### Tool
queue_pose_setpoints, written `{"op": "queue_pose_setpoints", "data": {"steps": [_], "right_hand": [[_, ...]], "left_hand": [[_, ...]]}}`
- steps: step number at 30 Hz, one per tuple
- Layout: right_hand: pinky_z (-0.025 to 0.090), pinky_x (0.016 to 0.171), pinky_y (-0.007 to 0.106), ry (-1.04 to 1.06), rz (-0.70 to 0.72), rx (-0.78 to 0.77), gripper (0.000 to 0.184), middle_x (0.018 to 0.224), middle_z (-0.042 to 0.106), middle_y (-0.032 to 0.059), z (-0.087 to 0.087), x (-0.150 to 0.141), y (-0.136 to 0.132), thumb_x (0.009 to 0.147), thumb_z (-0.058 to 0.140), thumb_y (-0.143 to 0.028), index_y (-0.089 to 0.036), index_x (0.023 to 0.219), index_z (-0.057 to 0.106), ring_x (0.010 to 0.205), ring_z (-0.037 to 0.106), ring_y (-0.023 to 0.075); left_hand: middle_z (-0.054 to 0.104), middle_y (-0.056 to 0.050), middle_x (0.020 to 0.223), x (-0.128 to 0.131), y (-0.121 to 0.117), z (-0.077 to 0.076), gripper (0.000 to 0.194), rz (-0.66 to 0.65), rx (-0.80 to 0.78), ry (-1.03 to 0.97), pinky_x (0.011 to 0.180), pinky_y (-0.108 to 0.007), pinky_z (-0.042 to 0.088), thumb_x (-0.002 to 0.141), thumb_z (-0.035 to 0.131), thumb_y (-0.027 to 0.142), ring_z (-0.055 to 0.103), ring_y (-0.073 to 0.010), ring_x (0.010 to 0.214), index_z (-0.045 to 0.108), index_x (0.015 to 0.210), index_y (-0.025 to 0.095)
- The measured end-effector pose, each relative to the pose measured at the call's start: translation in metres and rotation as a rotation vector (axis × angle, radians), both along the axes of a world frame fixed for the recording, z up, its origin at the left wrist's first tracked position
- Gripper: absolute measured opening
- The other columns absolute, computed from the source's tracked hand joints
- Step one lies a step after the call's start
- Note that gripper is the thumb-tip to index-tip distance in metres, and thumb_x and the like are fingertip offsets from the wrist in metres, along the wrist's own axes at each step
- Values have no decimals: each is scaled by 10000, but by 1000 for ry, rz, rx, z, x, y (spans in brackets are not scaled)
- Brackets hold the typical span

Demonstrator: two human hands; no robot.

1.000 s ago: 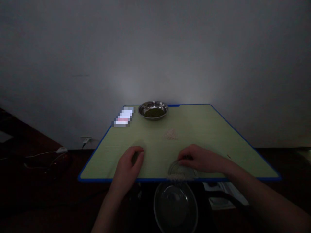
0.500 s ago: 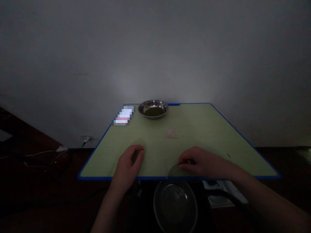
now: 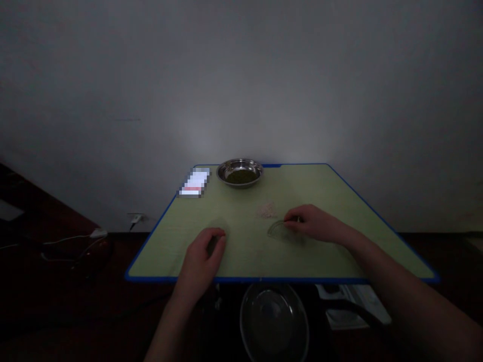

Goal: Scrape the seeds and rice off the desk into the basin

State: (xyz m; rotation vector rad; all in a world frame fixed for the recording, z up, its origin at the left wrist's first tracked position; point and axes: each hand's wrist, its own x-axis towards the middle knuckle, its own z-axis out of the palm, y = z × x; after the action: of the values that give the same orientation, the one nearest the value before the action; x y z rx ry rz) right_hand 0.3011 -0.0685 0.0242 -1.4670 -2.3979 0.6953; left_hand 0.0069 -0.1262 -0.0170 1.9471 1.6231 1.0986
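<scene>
My right hand [image 3: 307, 221] is over the right middle of the table, thumb and fingers pinched on a clear curved piece [image 3: 276, 227] with a thin rounded edge. Just beyond that piece lies a small heap of pale grains [image 3: 266, 210]. My left hand [image 3: 204, 256] rests near the front edge, left of the middle, its fingers curled in to the thumb. What it holds, if anything, I cannot make out. A steel bowl [image 3: 240, 184] with small green grains in it stands at the back of the table.
The pale green table [image 3: 332, 191] has a blue rim and stands by a grey wall. A blurred bright screen [image 3: 194, 182] lies at its back left corner. Below the front edge sits another metal bowl [image 3: 274, 322]. A plug [image 3: 136, 218] is in the wall at left.
My right hand has moved away from me, carrying the clear curved piece from the front edge up close to the pale grains. My left hand has kept its place and pose.
</scene>
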Motion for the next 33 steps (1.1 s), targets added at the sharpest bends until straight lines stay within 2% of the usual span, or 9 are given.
{"op": "queue_pose_setpoints", "data": {"steps": [3, 7, 13, 16, 20, 23, 28, 33], "right_hand": [[398, 621, 257, 0, 39, 17, 213, 763, 697, 61, -4, -16, 5, 829, 537, -247, -138, 838, 719, 656, 582, 150], [372, 598, 256, -38, 71, 50, 201, 746, 695, 54, 0, -33, 12, 815, 546, -235, -141, 795, 722, 640, 568, 146], [367, 579, 248, 11, 125, -5, 213, 667, 654, 23, 6, -23, 21, 834, 534, -253, -146, 747, 696, 602, 545, 133], [371, 585, 256, -2, 90, 18, 221, 699, 669, 37, 3, -19, 21, 843, 536, -271, -142, 760, 696, 620, 560, 143], [392, 620, 251, 18, 94, 41, 187, 766, 696, 53, 0, -30, 18, 833, 552, -230, -137, 829, 714, 665, 585, 145], [392, 615, 244, 5, 153, 44, 184, 773, 704, 55, 0, -44, 17, 828, 552, -204, -139, 845, 724, 662, 583, 140], [415, 658, 246, 3, 332, 9, 205, 834, 720, 65, 0, -57, 15, 848, 550, -227, -143, 893, 733, 725, 610, 151], [413, 622, 239, 1, 390, -51, 212, 811, 723, 60, -2, -59, 8, 852, 552, -243, -144, 900, 733, 689, 610, 144]], "left_hand": [[685, -54, 969, 0, 0, 0, 212, 3, 11, -1, 846, -385, 497, 860, 492, 353, 633, -209, 920, 625, 928, 203], [687, -55, 967, 0, 0, 0, 220, 8, 6, -6, 849, -384, 498, 856, 499, 367, 634, -212, 917, 627, 921, 201], [678, -51, 970, 1, 0, 1, 190, -11, -1, -11, 852, -376, 490, 869, 489, 335, 625, -199, 924, 615, 927, 205], [677, -49, 962, 1, 0, 0, 184, -15, 6, -7, 847, -377, 490, 870, 489, 334, 624, -197, 916, 612, 921, 207], [681, -53, 963, 1, 1, 0, 195, -9, 11, 0, 846, -387, 493, 865, 488, 340, 628, -204, 916, 619, 922, 207], [685, -58, 967, 1, 0, 1, 197, -7, 8, 1, 849, -397, 495, 859, 488, 340, 628, -210, 920, 620, 916, 206], [681, -66, 992, 1, -1, 3, 194, -2, -9, -6, 878, -411, 484, 866, 480, 333, 623, -215, 948, 609, 928, 202], [683, -57, 991, 1, -1, 2, 201, 0, -14, -4, 872, -393, 488, 869, 487, 350, 628, -213, 946, 613, 935, 207]]}}
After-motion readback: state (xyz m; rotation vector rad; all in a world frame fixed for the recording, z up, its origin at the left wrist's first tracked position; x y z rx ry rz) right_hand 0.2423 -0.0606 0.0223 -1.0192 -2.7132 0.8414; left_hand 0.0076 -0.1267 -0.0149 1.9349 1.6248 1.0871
